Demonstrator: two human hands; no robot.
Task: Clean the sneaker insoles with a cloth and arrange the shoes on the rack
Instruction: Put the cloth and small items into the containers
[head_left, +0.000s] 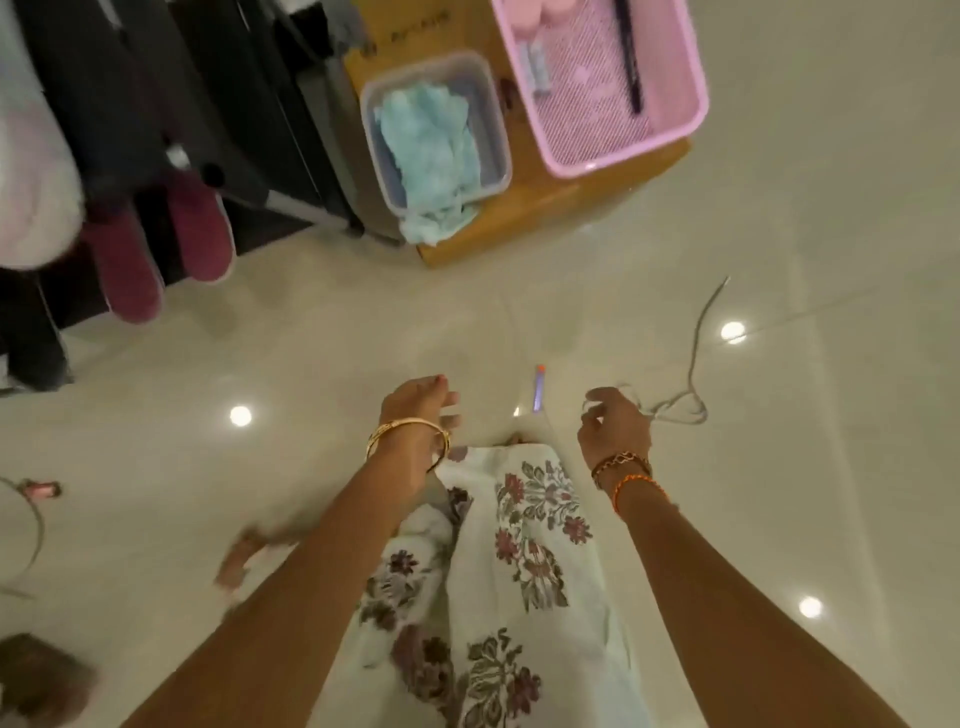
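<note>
Floor (779, 208): cardboard box (545, 208) bearing clear tub (493, 150) with blue cloth (431, 150), pink basket (675, 130); right hand (613, 428) gripping white lace (691, 374); left hand (415, 410) empty.

Glossy cream tiled floor (779, 234), crossed by thin grout lines and dotted with bright round reflections of ceiling lights (733, 331). Dark shelving unit (244, 119) at upper left, blurred. Cardboard box (524, 218) beside it on the floor, bearing a clear tub (493, 156) and a pink basket (691, 93).
</note>
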